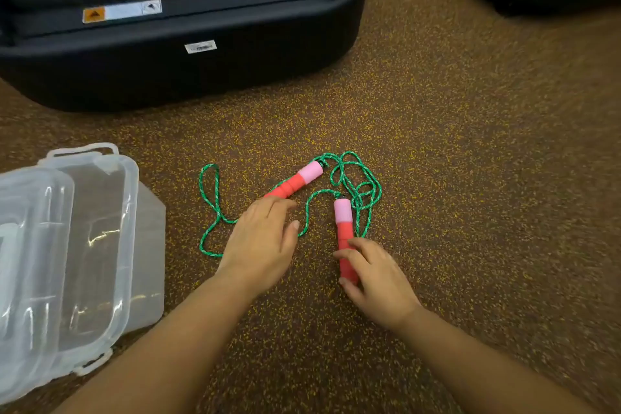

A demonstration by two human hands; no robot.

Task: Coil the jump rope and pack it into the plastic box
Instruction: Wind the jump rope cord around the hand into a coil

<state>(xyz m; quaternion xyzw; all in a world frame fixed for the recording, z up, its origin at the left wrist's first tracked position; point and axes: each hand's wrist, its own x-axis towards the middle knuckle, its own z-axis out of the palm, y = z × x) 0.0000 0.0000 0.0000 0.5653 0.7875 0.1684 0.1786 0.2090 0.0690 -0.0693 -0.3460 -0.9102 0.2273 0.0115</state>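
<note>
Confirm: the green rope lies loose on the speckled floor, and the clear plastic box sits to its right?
Wrong side. In the head view the clear plastic box sits left of the green rope, which does lie loose on the speckled brown floor.

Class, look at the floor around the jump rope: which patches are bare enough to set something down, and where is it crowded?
Bare speckled floor lies right of the green rope, and between the black case and the rope. A narrower strip separates the plastic box from the rope's left loop. It is crowded in the middle: both handles, tangled rope, left hand, right hand.
</note>
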